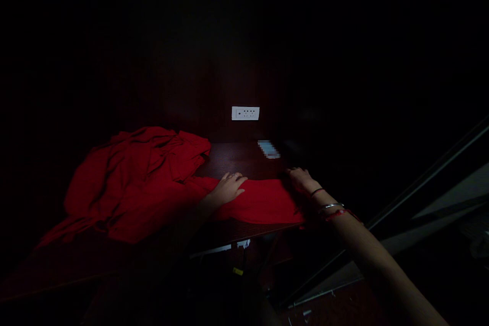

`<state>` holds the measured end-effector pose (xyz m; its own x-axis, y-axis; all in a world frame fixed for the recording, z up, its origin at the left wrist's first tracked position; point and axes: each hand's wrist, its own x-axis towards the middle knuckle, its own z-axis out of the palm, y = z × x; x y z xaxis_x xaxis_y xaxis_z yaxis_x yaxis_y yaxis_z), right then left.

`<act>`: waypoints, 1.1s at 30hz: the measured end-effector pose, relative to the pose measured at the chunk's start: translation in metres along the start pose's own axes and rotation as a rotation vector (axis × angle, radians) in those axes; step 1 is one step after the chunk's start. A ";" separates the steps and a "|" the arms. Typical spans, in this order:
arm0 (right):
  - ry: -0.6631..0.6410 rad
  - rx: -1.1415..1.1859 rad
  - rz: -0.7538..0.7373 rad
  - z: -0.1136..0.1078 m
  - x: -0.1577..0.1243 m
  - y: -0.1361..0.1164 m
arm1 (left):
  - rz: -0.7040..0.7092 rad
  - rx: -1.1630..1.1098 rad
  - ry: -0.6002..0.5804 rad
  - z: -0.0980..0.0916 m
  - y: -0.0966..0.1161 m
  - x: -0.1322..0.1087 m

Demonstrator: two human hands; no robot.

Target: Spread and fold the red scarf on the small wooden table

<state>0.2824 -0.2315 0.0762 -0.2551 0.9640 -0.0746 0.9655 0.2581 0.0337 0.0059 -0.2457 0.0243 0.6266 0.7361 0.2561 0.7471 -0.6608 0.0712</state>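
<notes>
A long red cloth point(263, 201) lies along the dark wooden table. Its right part is spread out flat, while the left part is heaped in a loose, wrinkled pile. My left hand point(228, 189) rests on the flat stretch, fingers apart and a ring on one of them. Near the cloth's right end, my right hand point(301, 178) lies low with its fingers reaching over the far edge; dim light hides part of them. Bangles and a red thread circle my right wrist. What kind of cloth item this is cannot be told.
A white socket panel point(245, 113) is set in the dark wall behind. A pale blue, blurred-out rectangular item point(268, 148) lies at the back of the table point(229, 158). Below the front edge are pale objects and a yellow tag point(237, 271). A slanted frame point(431, 178) stands at right.
</notes>
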 end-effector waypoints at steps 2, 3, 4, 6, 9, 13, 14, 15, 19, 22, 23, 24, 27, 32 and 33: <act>0.089 -0.011 0.055 0.021 -0.006 -0.013 | 0.098 0.063 -0.054 0.003 0.005 -0.012; 0.145 0.003 0.054 0.029 -0.012 -0.020 | 0.134 0.076 -0.082 0.003 0.006 -0.019; 0.204 0.036 0.019 0.038 -0.019 -0.028 | 0.160 0.083 -0.097 0.001 0.007 -0.026; 0.299 0.144 -0.130 0.052 -0.038 -0.043 | 0.203 0.079 -0.078 -0.005 0.009 -0.038; 0.346 0.275 -0.367 0.067 -0.070 -0.058 | 0.266 0.014 -0.012 -0.016 0.016 -0.052; 0.340 0.273 -0.478 0.072 -0.098 -0.061 | 0.314 0.024 -0.072 -0.022 0.030 -0.062; 0.329 0.243 -0.485 0.072 -0.100 -0.058 | 0.321 0.056 -0.104 -0.021 0.032 -0.063; 0.316 0.210 -0.489 0.071 -0.101 -0.055 | 0.324 0.085 -0.132 -0.020 0.033 -0.064; 0.256 0.125 -0.474 0.067 -0.094 -0.039 | 0.280 0.099 -0.150 -0.010 0.027 -0.064; 0.192 0.153 -0.420 0.061 -0.088 -0.030 | 0.247 0.107 -0.135 -0.006 0.021 -0.064; 0.176 0.177 -0.395 0.059 -0.086 -0.027 | 0.247 0.128 -0.135 -0.005 0.020 -0.064; 0.169 0.201 -0.369 0.056 -0.085 -0.026 | 0.254 0.152 -0.136 -0.005 0.020 -0.063; 0.192 0.244 -0.307 0.052 -0.082 -0.023 | 0.278 0.224 -0.133 -0.003 0.023 -0.062; 0.212 0.135 -0.298 0.055 -0.085 -0.017 | 0.284 0.282 -0.068 0.004 0.032 -0.060; 0.205 0.100 -0.318 0.057 -0.086 -0.016 | 0.289 0.294 -0.055 0.005 0.034 -0.059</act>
<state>0.2921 -0.3225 0.0253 -0.5375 0.8323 0.1355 0.8344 0.5482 -0.0574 -0.0044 -0.3112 0.0067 0.8247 0.5386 0.1725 0.5654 -0.7772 -0.2764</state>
